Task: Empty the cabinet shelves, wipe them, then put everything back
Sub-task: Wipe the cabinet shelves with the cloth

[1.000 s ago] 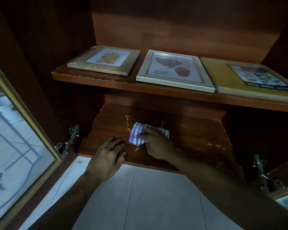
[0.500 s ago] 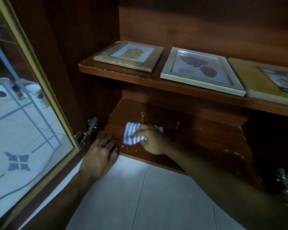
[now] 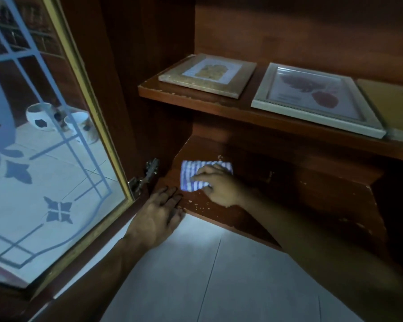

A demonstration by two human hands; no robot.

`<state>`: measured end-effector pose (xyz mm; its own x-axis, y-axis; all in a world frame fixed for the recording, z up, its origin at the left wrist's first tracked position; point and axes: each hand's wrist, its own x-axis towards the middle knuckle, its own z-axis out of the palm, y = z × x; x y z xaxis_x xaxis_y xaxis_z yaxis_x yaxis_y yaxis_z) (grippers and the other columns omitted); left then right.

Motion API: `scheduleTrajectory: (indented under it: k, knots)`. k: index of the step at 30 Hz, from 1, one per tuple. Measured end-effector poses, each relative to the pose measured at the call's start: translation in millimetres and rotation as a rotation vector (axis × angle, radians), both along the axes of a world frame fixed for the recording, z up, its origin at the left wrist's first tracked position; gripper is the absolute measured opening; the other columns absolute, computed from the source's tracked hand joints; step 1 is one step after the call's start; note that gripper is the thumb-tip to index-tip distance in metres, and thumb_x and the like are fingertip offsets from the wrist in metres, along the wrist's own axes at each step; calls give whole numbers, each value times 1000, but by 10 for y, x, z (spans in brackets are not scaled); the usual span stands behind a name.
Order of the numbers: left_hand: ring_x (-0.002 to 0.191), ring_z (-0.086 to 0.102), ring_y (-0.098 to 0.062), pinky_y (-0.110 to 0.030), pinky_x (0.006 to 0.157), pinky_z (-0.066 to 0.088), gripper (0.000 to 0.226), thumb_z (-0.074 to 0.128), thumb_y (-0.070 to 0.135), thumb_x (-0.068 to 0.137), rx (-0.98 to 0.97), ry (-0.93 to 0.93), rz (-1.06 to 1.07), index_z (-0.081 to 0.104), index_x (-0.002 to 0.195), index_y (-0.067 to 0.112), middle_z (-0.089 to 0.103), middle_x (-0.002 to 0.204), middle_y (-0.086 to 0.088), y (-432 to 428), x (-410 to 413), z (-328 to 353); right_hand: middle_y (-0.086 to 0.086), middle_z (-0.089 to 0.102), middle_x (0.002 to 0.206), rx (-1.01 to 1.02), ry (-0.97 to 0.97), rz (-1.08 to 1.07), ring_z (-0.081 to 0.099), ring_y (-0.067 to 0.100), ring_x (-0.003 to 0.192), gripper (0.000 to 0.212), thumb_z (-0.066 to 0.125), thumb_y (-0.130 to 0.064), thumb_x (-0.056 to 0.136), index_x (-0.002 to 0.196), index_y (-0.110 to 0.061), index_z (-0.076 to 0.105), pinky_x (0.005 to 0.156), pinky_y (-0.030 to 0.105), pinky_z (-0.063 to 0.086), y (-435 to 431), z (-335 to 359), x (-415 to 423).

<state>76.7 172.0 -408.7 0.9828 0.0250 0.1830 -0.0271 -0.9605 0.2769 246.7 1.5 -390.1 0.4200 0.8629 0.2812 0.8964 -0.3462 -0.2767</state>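
A folded blue-and-white striped cloth (image 3: 193, 174) lies flat on the bottom shelf (image 3: 289, 189) of the dark wooden cabinet. My right hand (image 3: 219, 184) presses down on the cloth's right part, fingers curled over it. My left hand (image 3: 159, 217) rests flat, fingers apart, on the shelf's front left corner, holding nothing. On the upper shelf (image 3: 196, 102) lie a brown picture frame (image 3: 207, 74), a white picture frame (image 3: 312, 98) and a yellow book (image 3: 396, 108), partly cut off at the right edge.
The glass cabinet door (image 3: 44, 159) with a gold frame stands open at the left, its hinge (image 3: 147, 175) close to my left hand. Pale floor tiles (image 3: 207, 275) lie in front of the cabinet. The bottom shelf's surface shows chipped, pale flecks.
The view has swung left and closer. My right hand has slid the cloth leftward along the bottom shelf. My left hand stays planted on the shelf's front left corner.
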Motion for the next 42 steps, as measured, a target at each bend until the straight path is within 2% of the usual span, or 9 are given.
scheduleTrajectory:
  k: [4,10,15,20,25,29,33,37,42]
  knots:
    - [121,54,-40,-46,103,45,55,42,43,91,41,9,-3,65,122,3,61,127,-21,-27,-29,60,7,70,102,-23,67,108,58,18,99,37,48,-5,75,100,-10,76,96,14,33,-198,218,72]
    - [138,35,-36,-39,115,23,71,26,58,89,23,53,45,54,136,12,46,145,-17,-146,-58,114,8,33,156,-261,133,-507,27,25,144,53,52,-13,93,145,-14,43,118,30,19,28,199,748]
    - [147,19,-28,-32,119,12,79,15,64,88,26,81,40,41,146,18,31,156,-11,-134,-84,115,5,33,156,-264,126,-375,31,26,142,63,55,-13,90,150,-15,34,117,30,20,716,190,509]
    - [142,31,-29,-35,119,22,68,26,57,93,10,53,6,52,138,14,43,148,-13,-81,-104,99,-1,63,129,-155,26,-137,53,24,121,50,54,-7,79,126,-22,64,106,31,35,766,205,195]
    - [103,60,-24,-29,87,48,32,51,29,90,-43,-160,-35,68,109,10,63,114,-7,-48,-205,86,10,73,103,-41,95,236,65,30,98,43,43,4,71,97,-8,76,94,39,44,3,296,-160]
    - [87,58,-23,-35,70,54,35,44,35,90,-20,-120,40,64,108,13,58,105,-7,-8,-160,74,17,73,91,38,293,49,68,10,89,27,47,4,77,85,1,73,89,25,52,-759,295,153]
    - [106,56,-25,-41,88,51,48,40,43,95,1,-63,-27,58,129,14,58,122,-8,-35,92,131,17,68,115,46,113,-436,63,34,110,40,50,11,78,107,-4,73,104,36,42,-1050,150,417]
    - [138,36,-28,-44,112,34,66,25,54,91,-19,35,-2,48,142,19,48,145,-7,-160,371,152,3,70,113,73,127,-323,63,27,109,42,42,-16,77,102,-17,76,101,38,46,-812,103,-155]
    - [146,22,-29,-41,120,16,71,19,58,89,21,75,-123,41,146,23,35,154,-7,-359,515,79,-16,64,113,67,155,-318,55,-1,107,37,59,-3,79,103,-27,74,99,15,39,-1128,160,-658]
